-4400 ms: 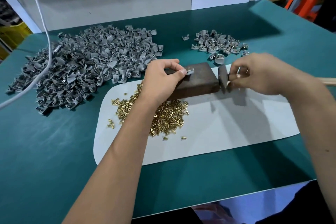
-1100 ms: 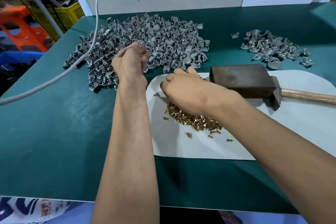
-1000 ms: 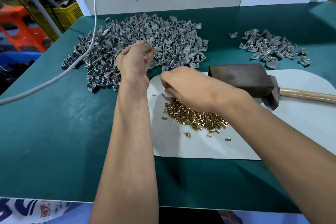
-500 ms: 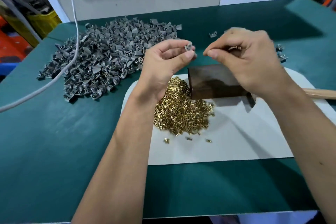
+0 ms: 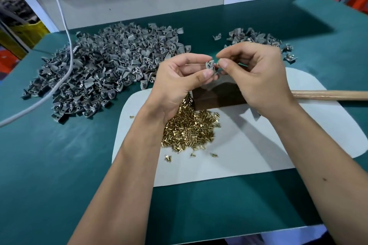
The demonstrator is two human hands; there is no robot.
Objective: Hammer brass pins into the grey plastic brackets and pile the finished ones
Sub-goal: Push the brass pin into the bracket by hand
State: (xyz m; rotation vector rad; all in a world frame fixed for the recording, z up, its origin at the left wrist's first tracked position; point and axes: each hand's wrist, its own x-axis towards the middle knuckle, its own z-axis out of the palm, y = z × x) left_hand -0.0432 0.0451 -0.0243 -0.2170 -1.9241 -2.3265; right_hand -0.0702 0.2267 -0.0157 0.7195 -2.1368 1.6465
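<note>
— How far along?
— Barely: small finished pile (image 5: 256, 39) at one o'clock, big raw heap (image 5: 107, 65) at ten.
— And now?
— Left hand (image 5: 179, 81) pinches a bracket (image 5: 210, 65); right hand (image 5: 256, 73) pinches a brass pin (image 5: 217, 64) against it above the bench (image 5: 59, 165).

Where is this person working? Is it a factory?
Probably a small factory workbench. A big heap of grey brackets, a pile of brass pins and a metal block sit on a green table.

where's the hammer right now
In the head view the hammer lies on the white mat, right of centre, its head hidden behind the right hand.
</note>
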